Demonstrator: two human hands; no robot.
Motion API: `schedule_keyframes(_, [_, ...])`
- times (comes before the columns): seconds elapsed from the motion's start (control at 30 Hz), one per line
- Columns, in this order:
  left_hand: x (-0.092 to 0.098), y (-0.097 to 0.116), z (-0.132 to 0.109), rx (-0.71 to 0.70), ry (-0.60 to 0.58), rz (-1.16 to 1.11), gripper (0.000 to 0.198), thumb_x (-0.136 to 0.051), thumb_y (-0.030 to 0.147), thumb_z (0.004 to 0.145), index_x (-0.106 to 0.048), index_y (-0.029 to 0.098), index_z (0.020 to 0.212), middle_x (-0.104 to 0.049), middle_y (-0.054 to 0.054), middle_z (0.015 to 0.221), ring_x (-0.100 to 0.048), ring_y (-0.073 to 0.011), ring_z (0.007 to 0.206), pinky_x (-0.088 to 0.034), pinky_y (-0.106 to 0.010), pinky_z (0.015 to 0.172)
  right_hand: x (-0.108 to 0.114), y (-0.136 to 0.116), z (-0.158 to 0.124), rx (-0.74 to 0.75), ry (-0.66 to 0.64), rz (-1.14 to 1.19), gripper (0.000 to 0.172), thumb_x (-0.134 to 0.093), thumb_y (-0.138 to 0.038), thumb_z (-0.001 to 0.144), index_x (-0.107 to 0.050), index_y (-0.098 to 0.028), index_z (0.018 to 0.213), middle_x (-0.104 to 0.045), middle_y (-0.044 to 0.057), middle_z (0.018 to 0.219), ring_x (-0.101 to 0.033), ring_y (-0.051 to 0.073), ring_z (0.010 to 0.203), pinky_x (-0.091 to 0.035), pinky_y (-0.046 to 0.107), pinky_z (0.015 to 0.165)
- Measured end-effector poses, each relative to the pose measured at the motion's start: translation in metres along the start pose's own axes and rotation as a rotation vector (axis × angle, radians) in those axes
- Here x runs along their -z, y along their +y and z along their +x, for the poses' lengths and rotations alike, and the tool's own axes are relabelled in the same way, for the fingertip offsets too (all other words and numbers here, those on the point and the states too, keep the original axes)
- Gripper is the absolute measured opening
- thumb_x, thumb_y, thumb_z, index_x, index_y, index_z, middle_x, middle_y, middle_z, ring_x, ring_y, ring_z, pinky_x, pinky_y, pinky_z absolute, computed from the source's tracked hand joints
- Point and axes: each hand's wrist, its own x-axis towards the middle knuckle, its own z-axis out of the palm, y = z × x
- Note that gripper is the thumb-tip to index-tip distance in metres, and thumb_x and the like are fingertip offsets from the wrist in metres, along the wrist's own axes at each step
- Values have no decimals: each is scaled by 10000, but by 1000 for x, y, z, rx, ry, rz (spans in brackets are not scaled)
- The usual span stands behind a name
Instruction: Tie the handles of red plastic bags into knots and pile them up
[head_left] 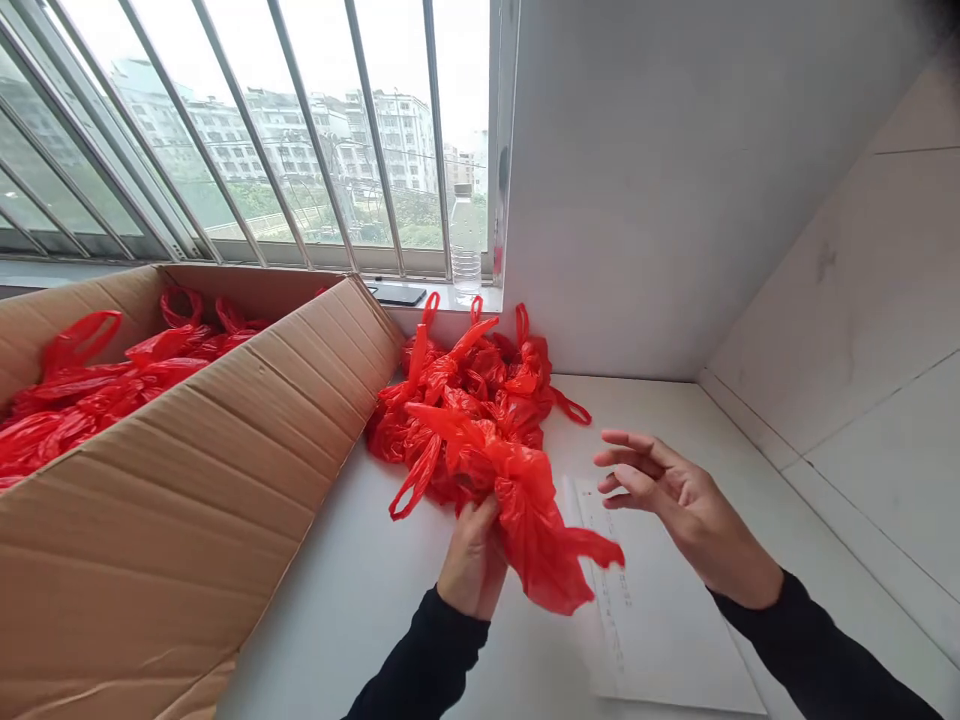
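Observation:
My left hand [475, 560] grips a red plastic bag [529, 510] from below, with the thumb showing and the other fingers hidden behind the plastic. The bag hangs crumpled, one end drooping to the right. Right of it, my right hand [667, 490] is raised in the air, fingers apart and slightly curled, touching nothing. Behind the held bag, a heap of red plastic bags [480, 375] with looped handles lies on the white table [330, 620] against the wall. A white sheet with writing [667, 610] lies beneath my right hand.
A large cardboard box [247, 450] with more red bags [142, 370] inside takes up the left side. On the windowsill stand a clear plastic bottle [466, 240] and a flat dark object [399, 294]. Metal window bars [300, 110] rise behind; walls close off the back and right.

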Motion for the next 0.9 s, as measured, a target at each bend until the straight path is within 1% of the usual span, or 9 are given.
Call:
schedule_keyframes(0.1, [8,-4,-2,2,18,57,321,-832,314,737,-709,178,1000,-758,-76,998,-700,-280,1008,-522,-393,945,-5,16,3,-50,23,6,435,-589,-524,942,-565,-254,1282,-662,84,1116,-658,215,922,-585,430,877])
schedule_keyframes(0.23, [15,-11,-2,-22,-51,228,405,-850,333,717,-693,190,1063,-752,-89,1067,-690,-286,1038,-515,-402,949,-20,29,6,-119,-136,17,492,-558,-562,949,-566,-226,1307,-642,98,1199,-611,242,1123,-485,447,1032])
schedule_keyframes(0.3, [16,-13,-2,-30,-104,323,442,-846,356,719,-685,195,1098,-740,-96,1111,-677,-289,1060,-515,-398,940,-30,34,7,-133,-189,33,553,-583,-569,935,-533,-220,1361,-629,108,1249,-583,250,1191,-464,436,1049])
schedule_keyframes(0.4, [20,-17,-3,-15,-157,458,424,-831,417,723,-703,170,1044,-744,-100,1074,-679,-284,1004,-521,-370,891,-42,44,11,-113,-212,89,575,-659,-554,891,-553,-211,1340,-670,107,1191,-638,239,1081,-516,403,953])
schedule_keyframes(0.5, [28,-18,-1,-13,-172,542,416,-774,489,767,-714,149,999,-749,-94,993,-672,-262,929,-517,-342,843,-47,52,16,-92,-195,187,478,-729,-539,839,-662,-195,1164,-722,87,1074,-677,228,955,-533,380,900])
schedule_keyframes(0.6, [33,-18,1,-19,-165,512,412,-733,518,800,-719,147,979,-744,-76,940,-656,-233,874,-512,-319,808,-47,53,18,-116,-151,276,426,-708,-551,853,-696,-198,1090,-736,82,1045,-685,247,967,-535,381,885])
schedule_keyframes(0.77, [35,-19,5,-22,-155,471,368,-739,496,801,-725,133,861,-700,-35,786,-575,-155,710,-476,-251,666,-50,45,9,-120,-233,354,493,-560,-568,949,-572,-273,1343,-648,87,1304,-607,279,1184,-496,406,969])
schedule_keyframes(0.83, [35,-21,5,-35,-159,485,337,-760,461,787,-708,128,794,-664,-13,729,-530,-130,667,-456,-232,631,-55,46,4,-81,-269,327,546,-602,-557,929,-526,-282,1395,-612,86,1358,-568,283,1236,-471,403,1007])
schedule_keyframes(0.9, [37,-23,5,-28,-161,523,313,-792,415,755,-674,127,726,-616,9,665,-494,-115,625,-433,-220,595,-61,53,0,-73,-236,302,560,-683,-505,894,-536,-274,1383,-631,88,1326,-583,279,1209,-475,396,999])
